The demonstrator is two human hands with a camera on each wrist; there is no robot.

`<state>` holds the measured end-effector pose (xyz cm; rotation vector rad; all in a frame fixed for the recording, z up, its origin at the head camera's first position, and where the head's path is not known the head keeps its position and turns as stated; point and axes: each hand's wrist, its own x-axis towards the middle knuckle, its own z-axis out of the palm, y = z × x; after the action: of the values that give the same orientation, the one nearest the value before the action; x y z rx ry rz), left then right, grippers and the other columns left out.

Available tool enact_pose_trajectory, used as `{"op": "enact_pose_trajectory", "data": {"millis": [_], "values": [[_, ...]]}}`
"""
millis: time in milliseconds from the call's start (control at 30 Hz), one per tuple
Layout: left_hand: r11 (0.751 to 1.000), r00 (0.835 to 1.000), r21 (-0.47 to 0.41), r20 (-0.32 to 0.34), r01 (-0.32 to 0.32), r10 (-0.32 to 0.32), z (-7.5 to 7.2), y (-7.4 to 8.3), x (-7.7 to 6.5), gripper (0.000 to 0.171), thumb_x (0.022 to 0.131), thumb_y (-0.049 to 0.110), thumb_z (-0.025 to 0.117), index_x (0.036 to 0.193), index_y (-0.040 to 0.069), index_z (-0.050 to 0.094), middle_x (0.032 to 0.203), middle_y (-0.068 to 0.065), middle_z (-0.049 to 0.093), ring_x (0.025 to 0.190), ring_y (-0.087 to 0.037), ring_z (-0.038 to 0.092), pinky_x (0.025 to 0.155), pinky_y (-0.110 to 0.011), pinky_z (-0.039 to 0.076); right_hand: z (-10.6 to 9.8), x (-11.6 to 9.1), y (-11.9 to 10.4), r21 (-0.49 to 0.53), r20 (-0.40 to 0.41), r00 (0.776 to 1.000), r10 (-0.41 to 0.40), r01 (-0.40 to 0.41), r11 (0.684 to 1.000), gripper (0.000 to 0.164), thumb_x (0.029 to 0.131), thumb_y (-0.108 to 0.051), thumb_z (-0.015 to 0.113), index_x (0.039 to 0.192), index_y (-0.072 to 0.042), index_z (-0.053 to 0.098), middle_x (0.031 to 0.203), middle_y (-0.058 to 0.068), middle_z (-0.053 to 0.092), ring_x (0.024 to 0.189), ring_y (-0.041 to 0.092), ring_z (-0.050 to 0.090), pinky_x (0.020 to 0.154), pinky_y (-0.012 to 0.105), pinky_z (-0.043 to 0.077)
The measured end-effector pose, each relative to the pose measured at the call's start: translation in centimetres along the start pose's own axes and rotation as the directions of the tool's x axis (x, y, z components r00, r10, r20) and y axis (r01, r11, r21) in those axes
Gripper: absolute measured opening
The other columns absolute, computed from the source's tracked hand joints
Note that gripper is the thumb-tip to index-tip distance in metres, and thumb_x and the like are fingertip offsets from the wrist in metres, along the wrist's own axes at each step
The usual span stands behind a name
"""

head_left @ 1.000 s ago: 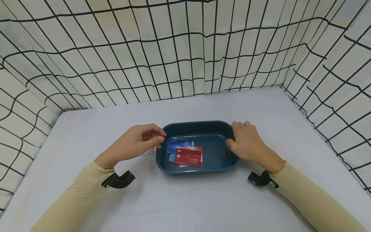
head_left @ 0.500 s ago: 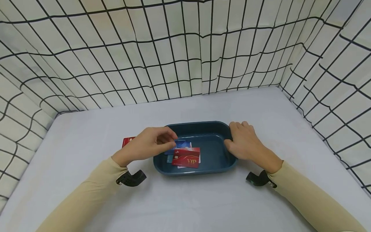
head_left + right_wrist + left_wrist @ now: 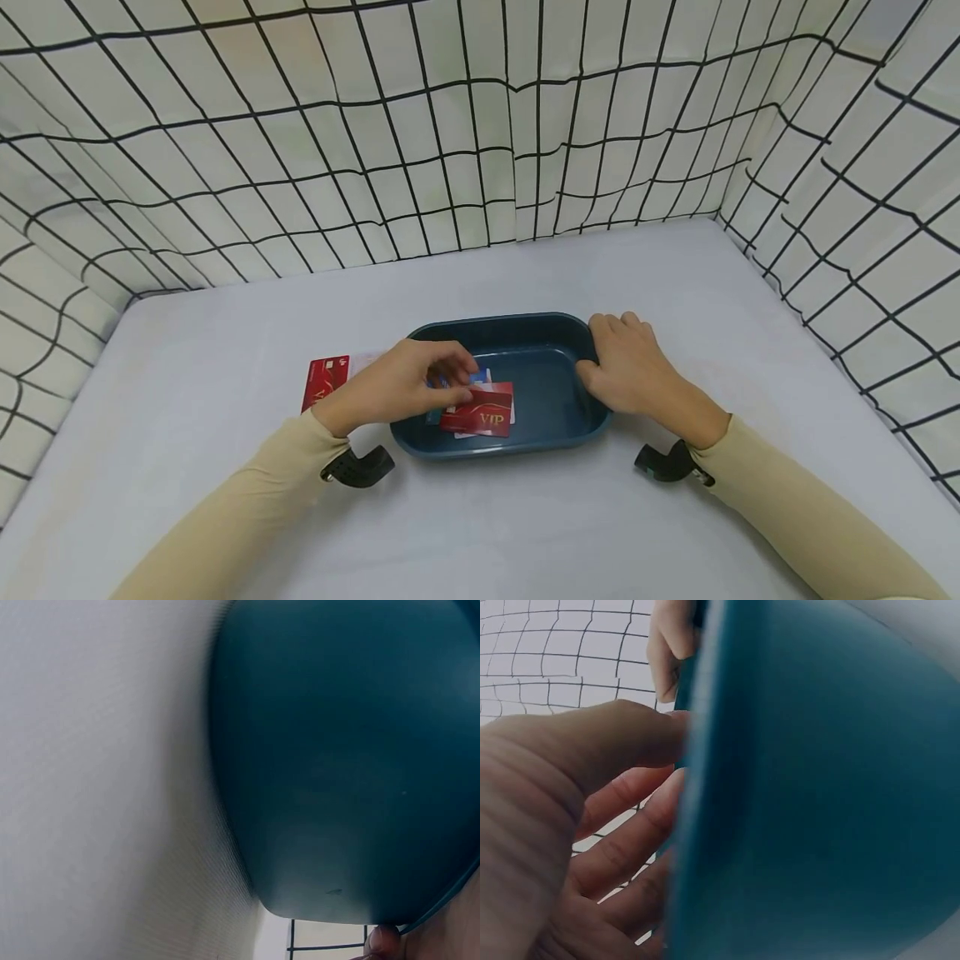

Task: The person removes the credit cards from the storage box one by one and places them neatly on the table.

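Note:
A dark teal tray [image 3: 555, 442] stands on the white table, holding a red VIP card [image 3: 487, 417] on top of several others, among them a blue card [image 3: 482, 377]. My left hand [image 3: 408, 379] reaches over the tray's left rim, thumb and fingers apart. Its thumb tip overlaps the red card's upper edge; whether it touches cannot be told. In the left wrist view, the tray wall [image 3: 840, 780] hides those fingertips. My right hand [image 3: 633, 367] grips the tray's right end, thumb on the inner side. The right wrist view is mostly filled by the tray's outside [image 3: 345, 765].
Left of the tray, another red card [image 3: 325, 379] lies on the table [image 3: 480, 525], partly behind my left wrist. A pale card [image 3: 363, 362] lies beside it. Black netting [image 3: 450, 150] over pale walls bounds the back and sides.
My left hand has moved right, from the tray's left rim to above the cards, uncovering the red card on the table. My right hand keeps its hold on the tray.

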<state>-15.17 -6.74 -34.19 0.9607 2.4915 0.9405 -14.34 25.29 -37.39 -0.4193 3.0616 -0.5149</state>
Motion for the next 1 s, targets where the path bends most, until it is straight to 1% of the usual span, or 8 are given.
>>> {"op": "enact_pose_trajectory", "data": {"millis": [200, 300, 433, 533, 700, 867, 1000], "values": [[1.000, 0.999, 0.026, 0.048, 0.002, -0.004, 0.4, -0.1, 0.5, 0.039, 0.087, 0.016, 0.083, 0.122, 0.013, 0.067, 0.113, -0.005, 0.076, 0.103, -0.017, 0.070, 0.084, -0.030, 0.064, 0.0, -0.1, 0.0, 0.007, 0.002, 1.000, 0.001, -0.001, 1.000, 0.020, 0.088, -0.023, 0.052, 0.096, -0.005, 0.054, 0.085, 0.009, 0.054, 0.082, 0.027, 0.039, 0.073, 0.035, 0.027], [0.999, 0.997, 0.045, 0.073, -0.011, 0.008, 0.5, 0.0, 0.7, 0.042, 0.086, 0.015, 0.084, 0.124, 0.015, 0.067, 0.116, -0.005, 0.075, 0.106, -0.019, 0.070, 0.085, -0.031, 0.064, 0.1, 0.0, 0.1, 0.007, 0.002, 1.000, 0.004, -0.004, 1.000, 0.020, 0.088, -0.023, 0.052, 0.097, -0.005, 0.054, 0.085, 0.009, 0.055, 0.082, 0.027, 0.039, 0.073, 0.035, 0.027], [0.997, 0.994, 0.076, 0.102, -0.034, 0.026, 0.8, 0.0, 1.1, 0.047, 0.085, 0.015, 0.085, 0.128, 0.015, 0.065, 0.119, -0.004, 0.073, 0.109, -0.018, 0.068, 0.087, -0.030, 0.063, 0.1, 0.0, 0.1, 0.010, -0.001, 1.000, 0.003, -0.003, 1.000, 0.020, 0.087, -0.023, 0.053, 0.097, -0.005, 0.054, 0.086, 0.009, 0.056, 0.082, 0.027, 0.040, 0.072, 0.034, 0.027], [0.995, 0.992, 0.087, 0.124, -0.046, 0.034, 1.0, -0.1, 1.4, 0.053, 0.083, 0.016, 0.087, 0.130, 0.014, 0.064, 0.121, -0.004, 0.072, 0.107, -0.018, 0.066, 0.086, -0.029, 0.063, 0.1, 0.1, 0.2, 0.009, -0.002, 1.000, 0.001, -0.001, 1.000, 0.020, 0.087, -0.023, 0.052, 0.097, -0.005, 0.054, 0.086, 0.009, 0.056, 0.082, 0.027, 0.040, 0.072, 0.034, 0.027], [0.996, 0.985, 0.079, 0.171, -0.047, 0.033, 1.0, -0.1, 1.7, 0.060, 0.081, 0.014, 0.088, 0.134, 0.016, 0.061, 0.122, -0.004, 0.070, 0.105, -0.017, 0.065, 0.085, -0.025, 0.062, 0.1, 0.1, 0.1, 0.003, -0.002, 1.000, 0.002, -0.002, 1.000, 0.020, 0.087, -0.023, 0.052, 0.096, -0.005, 0.053, 0.084, 0.009, 0.054, 0.082, 0.027, 0.039, 0.072, 0.034, 0.027], [0.997, 0.976, 0.053, 0.214, -0.062, 0.049, 0.9, -0.1, 1.9, 0.061, 0.081, 0.012, 0.088, 0.135, 0.015, 0.061, 0.122, -0.003, 0.070, 0.107, -0.017, 0.065, 0.088, -0.025, 0.061, 0.0, 0.1, 0.1, 0.002, 0.000, 1.000, 0.000, 0.000, 1.000, 0.019, 0.087, -0.023, 0.052, 0.095, -0.006, 0.052, 0.082, 0.008, 0.053, 0.081, 0.027, 0.039, 0.072, 0.034, 0.027], [0.997, 0.971, 0.047, 0.233, -0.065, 0.052, 0.7, -0.2, 2.0, 0.061, 0.081, 0.013, 0.088, 0.135, 0.014, 0.061, 0.121, -0.004, 0.069, 0.106, -0.016, 0.065, 0.087, -0.024, 0.061, 0.1, 0.2, 0.1, -0.001, 0.004, 1.000, -0.001, 0.001, 1.000, 0.019, 0.087, -0.023, 0.052, 0.094, -0.006, 0.051, 0.082, 0.008, 0.052, 0.081, 0.027, 0.039, 0.072, 0.034, 0.027]]}}
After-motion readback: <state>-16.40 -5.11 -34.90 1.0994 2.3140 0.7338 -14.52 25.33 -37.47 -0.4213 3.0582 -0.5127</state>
